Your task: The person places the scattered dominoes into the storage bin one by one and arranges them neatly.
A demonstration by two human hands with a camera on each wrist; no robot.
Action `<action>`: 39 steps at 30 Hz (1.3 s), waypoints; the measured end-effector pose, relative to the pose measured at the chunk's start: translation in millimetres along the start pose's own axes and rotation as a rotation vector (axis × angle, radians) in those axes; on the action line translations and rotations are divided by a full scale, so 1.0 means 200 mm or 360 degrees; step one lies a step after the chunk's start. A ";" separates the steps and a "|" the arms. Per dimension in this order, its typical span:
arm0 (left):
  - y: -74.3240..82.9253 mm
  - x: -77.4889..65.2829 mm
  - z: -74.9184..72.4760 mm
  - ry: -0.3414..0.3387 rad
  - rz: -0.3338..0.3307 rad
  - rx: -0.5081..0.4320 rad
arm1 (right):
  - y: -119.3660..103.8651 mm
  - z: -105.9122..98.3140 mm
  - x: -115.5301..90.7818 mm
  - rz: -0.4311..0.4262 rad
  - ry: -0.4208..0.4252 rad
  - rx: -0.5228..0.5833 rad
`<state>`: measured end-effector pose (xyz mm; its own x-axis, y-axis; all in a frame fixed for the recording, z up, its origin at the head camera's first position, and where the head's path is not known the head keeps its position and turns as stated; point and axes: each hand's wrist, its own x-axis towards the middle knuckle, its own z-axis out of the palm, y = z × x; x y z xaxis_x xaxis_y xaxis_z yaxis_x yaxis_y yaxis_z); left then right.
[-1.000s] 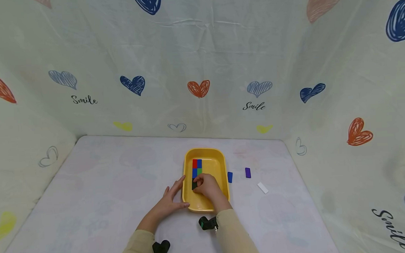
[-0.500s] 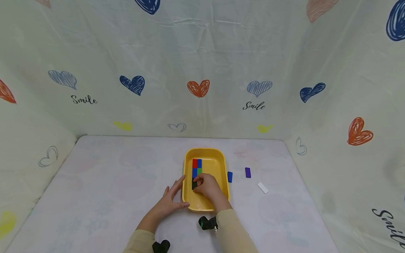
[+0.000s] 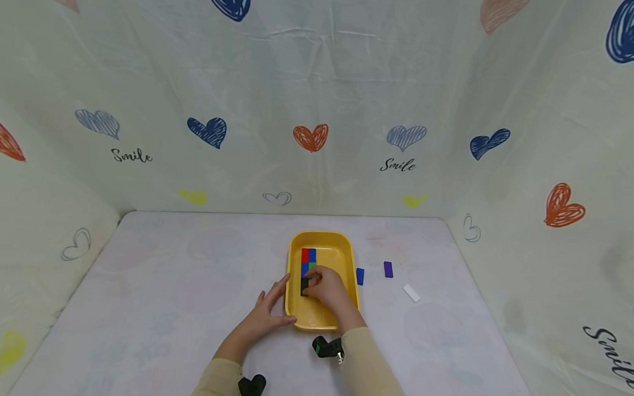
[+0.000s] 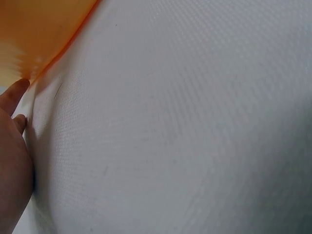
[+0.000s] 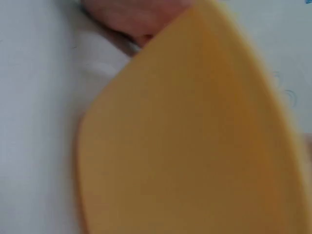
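A yellow tray holds a row of small coloured blocks along its left part: a red block, blue blocks, part of a green one and a black block. My left hand has its fingers spread, with fingertips and thumb at the tray's left side. Inside the tray, my right hand has bent fingers, with thumb and index fingertip right at the black block; I cannot tell whether they pinch it. In the right wrist view the tray wall covers most of the picture.
Right of the tray, a blue block lies close to its rim. Farther right are a purple block and a white block. Wrist cameras sit by both sleeves. A heart-printed curtain hangs behind the table.
My right hand has shifted slightly up and to the right, and more of the black block shows. The left hand and the tray stay in place.
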<state>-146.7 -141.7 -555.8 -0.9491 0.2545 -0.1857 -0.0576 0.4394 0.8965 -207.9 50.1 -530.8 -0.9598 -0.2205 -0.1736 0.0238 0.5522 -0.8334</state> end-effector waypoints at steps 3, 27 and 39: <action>0.00 0.00 0.00 0.0002 -0.0025 -0.0006 | -0.02 -0.05 -0.01 -0.0047 0.0071 0.0034; -0.01 0.01 0.02 0.0032 -0.0026 -0.0020 | 0.26 -0.45 -0.13 -0.0030 0.0389 0.0888; -0.02 0.01 0.02 0.0023 -0.0007 -0.0017 | 0.49 -0.47 -0.07 0.0169 0.0453 0.0617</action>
<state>-147.2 -139.5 -560.5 -0.9531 0.2400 -0.1842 -0.0652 0.4315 0.8997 -218.9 181.6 -560.5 -0.9835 0.0791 -0.1628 0.1760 0.2080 -0.9622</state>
